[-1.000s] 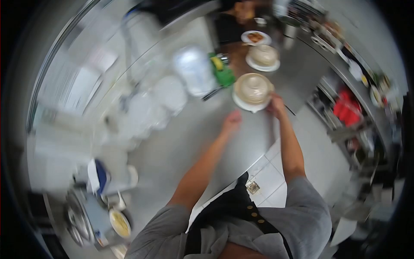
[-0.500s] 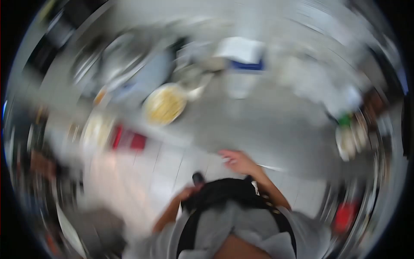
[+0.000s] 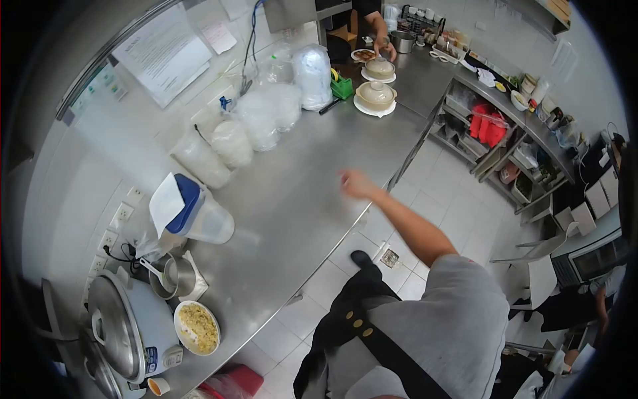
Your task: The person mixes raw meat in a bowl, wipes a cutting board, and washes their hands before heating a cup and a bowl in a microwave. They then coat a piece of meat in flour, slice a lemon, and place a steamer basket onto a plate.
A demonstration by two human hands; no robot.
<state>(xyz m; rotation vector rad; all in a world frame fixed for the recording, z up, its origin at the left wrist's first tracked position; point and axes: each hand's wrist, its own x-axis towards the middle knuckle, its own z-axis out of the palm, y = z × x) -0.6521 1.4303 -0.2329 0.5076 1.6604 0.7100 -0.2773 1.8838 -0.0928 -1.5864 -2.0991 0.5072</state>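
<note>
My right hand (image 3: 357, 185) reaches over the front edge of the steel counter (image 3: 292, 193), blurred by motion. Its fingers look bent, but the smear hides whether anything is in them. My left hand is out of sight. Farther along the counter, a lidded clay pot (image 3: 375, 96) stands on a white plate. Behind it is a second lidded clay pot (image 3: 379, 68), with a co-worker's hand (image 3: 385, 48) beside it. At the near left, a white bowl (image 3: 197, 327) holds yellow fried rice. A clear container with a blue lid (image 3: 211, 219) stands by the wall.
A rice cooker (image 3: 123, 326) and metal pots (image 3: 174, 274) crowd the left end. Plastic bags (image 3: 266, 116) and a green tape dispenser (image 3: 341, 86) line the wall side. Across the tiled floor are shelves with red bags (image 3: 487, 126), a chair (image 3: 541, 246) and another person (image 3: 598, 299).
My view has swung toward the far end of the counter, bringing the clay pots and co-worker into view. My right arm now stretches out farther. My left hand has left the view.
</note>
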